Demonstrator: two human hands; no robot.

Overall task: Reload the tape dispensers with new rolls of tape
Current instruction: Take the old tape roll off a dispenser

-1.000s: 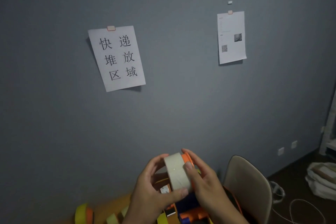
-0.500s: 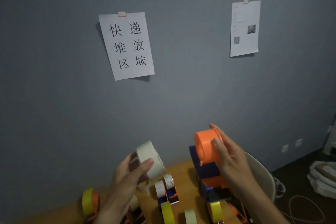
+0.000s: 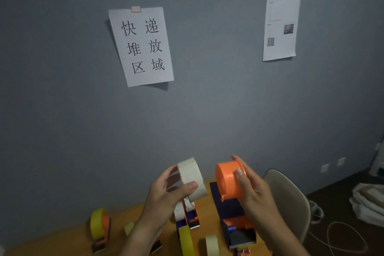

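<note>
We hold the cream tape roll [image 3: 192, 178] in our left hand [image 3: 168, 191], just left of the orange dispenser hub [image 3: 228, 181], which our right hand [image 3: 252, 190] grips above the worktop [image 3: 62, 243].

"快递堆放区域" in black on the white sheet [image 3: 143, 47] taped to the grey wall [image 3: 207, 100]

1. A parcel-handling room: the printed sign [image 3: 143, 47] on the grey wall [image 3: 62, 89] reads "快递堆放区域".
2. Below the sign, tape dispensers [image 3: 234, 212] crowd a wooden desk [image 3: 62, 243].
3. Far right of the sign, white sacks [image 3: 367, 201] lie on the floor.
</note>
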